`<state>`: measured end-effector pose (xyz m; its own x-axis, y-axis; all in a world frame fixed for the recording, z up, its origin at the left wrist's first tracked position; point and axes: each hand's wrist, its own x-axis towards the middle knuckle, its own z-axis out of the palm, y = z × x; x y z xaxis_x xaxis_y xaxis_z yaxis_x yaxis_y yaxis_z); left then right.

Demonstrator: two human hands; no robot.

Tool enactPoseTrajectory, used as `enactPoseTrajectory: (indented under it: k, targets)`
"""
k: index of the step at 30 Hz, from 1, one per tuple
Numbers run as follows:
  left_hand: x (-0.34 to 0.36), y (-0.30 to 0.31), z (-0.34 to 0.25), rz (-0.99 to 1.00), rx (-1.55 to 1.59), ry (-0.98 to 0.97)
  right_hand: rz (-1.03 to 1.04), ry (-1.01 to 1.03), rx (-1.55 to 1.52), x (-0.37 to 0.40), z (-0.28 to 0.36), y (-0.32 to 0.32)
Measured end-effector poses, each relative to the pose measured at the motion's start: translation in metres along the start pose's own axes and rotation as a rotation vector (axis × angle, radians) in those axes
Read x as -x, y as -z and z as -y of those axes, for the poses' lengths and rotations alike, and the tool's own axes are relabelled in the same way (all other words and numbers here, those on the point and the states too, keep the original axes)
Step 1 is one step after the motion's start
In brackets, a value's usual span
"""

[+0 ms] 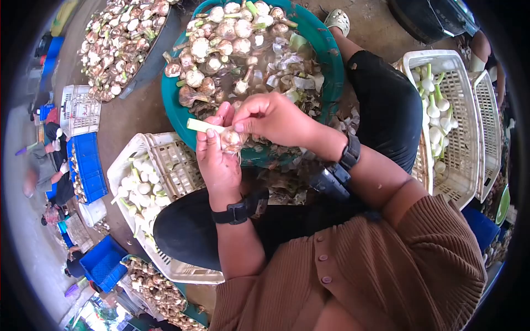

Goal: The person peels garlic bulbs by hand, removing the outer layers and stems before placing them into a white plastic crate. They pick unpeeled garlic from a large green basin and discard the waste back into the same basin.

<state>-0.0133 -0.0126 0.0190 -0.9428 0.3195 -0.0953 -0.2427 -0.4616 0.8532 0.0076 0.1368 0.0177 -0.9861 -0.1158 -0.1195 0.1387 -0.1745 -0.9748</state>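
Left hand (218, 160): cupped under a garlic bulb (231, 139), fingers closed on it. Cut green stem (197, 125) juts out past the fingertips. Right hand (270, 118): just above, fingertips pinched on the bulb's papery skin. Bulb sits between both hands, over the near rim of the green basin (333, 60). Bulb's underside hidden by left fingers; roots blurred. White crate (165, 151) of peeled bulbs beside left wrist.

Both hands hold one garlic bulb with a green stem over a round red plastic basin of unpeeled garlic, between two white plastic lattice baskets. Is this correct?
No: the round plastic basin is green, not red, as the head view shows. The left hand and right hand do hold the garlic bulb over it, between the white plastic baskets.
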Motion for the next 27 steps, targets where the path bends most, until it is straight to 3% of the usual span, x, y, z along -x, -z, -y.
enactPoseTrajectory:
  k: [1,3,4,5,7,8,10,13,14,15,17,18,19,21,23,24,25,26,27]
  targets:
    - [0.000,0.002,0.001,0.005,-0.004,0.001,-0.004,0.004,-0.004,0.003,0.000,-0.002]
    - [0.000,0.005,0.005,-0.108,-0.042,-0.031,-0.048,0.485,0.442,0.013,-0.005,-0.006]
    - [-0.003,0.007,0.003,-0.164,0.016,0.015,0.046,0.612,0.593,0.022,-0.013,-0.012]
    - [-0.005,0.010,0.003,-0.170,0.018,0.014,0.271,0.471,0.789,0.035,-0.010,-0.011]
    - [-0.008,0.013,0.003,-0.192,-0.003,-0.092,0.392,0.164,1.058,0.044,-0.031,-0.007]
    - [-0.007,0.013,0.001,-0.201,0.026,-0.098,0.395,0.165,1.058,0.042,-0.033,-0.007]
    - [-0.007,0.012,0.003,-0.219,-0.030,-0.105,-0.257,0.357,0.790,0.030,-0.028,-0.009]
    - [-0.001,-0.001,0.001,-0.270,-0.118,-0.081,-0.159,0.428,0.688,0.007,-0.003,-0.022]
    - [-0.002,0.002,-0.001,-0.303,-0.069,-0.068,-0.290,0.803,0.729,-0.005,-0.017,-0.026]
    - [-0.003,0.005,-0.003,-0.340,-0.018,-0.059,-0.299,0.806,0.728,-0.006,-0.030,-0.028]
    - [-0.001,0.021,-0.007,-0.511,0.088,0.078,0.018,0.891,0.866,-0.004,-0.033,-0.039]
    - [-0.001,0.035,-0.015,-0.548,0.064,-0.045,0.275,0.666,0.913,0.001,-0.035,-0.040]
    - [0.001,0.050,-0.026,-0.582,0.040,-0.164,0.278,0.665,0.905,0.001,-0.048,-0.035]
    - [0.026,0.086,-0.064,-0.572,-0.389,-0.400,0.269,0.321,1.096,-0.011,-0.085,-0.021]
    - [0.044,0.129,-0.064,-0.806,-0.794,-0.901,-0.026,0.185,1.164,-0.044,-0.096,-0.002]
    - [0.051,0.151,-0.069,-0.776,-1.787,-0.964,0.020,0.006,1.138,-0.068,-0.100,0.003]
    - [0.035,0.121,-0.070,-0.776,-1.793,-0.964,0.064,-0.173,1.104,-0.094,-0.104,0.004]
    - [0.008,0.062,-0.070,-1.067,-1.006,-0.645,0.064,-0.173,1.097,-0.115,-0.119,0.007]
    - [-0.009,0.028,-0.068,-1.196,-0.206,-0.292,0.143,-0.252,1.002,-0.134,-0.146,0.008]
